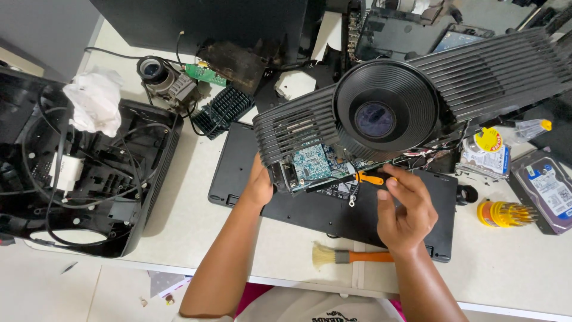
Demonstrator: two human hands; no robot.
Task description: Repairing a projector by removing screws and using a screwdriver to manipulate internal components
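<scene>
A black projector [476, 77] with a big round lens is tipped up on its side over a flat black panel [286, 206]. Its open underside shows a blue-green circuit board [311, 162]. My left hand [259, 185] grips the projector's lower left corner and steadies it. My right hand [405, 209] holds a small orange-handled screwdriver [369, 177] whose tip points left into the board area.
An opened black casing [83, 179] with wires and a crumpled white tissue [95, 101] lies at left. A brush [345, 256] lies near the table's front edge. At right are a yellow bit holder [503, 213], a hard drive [548, 191] and a glue bottle [485, 152]. A lens unit [161, 74] and heatsink [223, 110] sit behind.
</scene>
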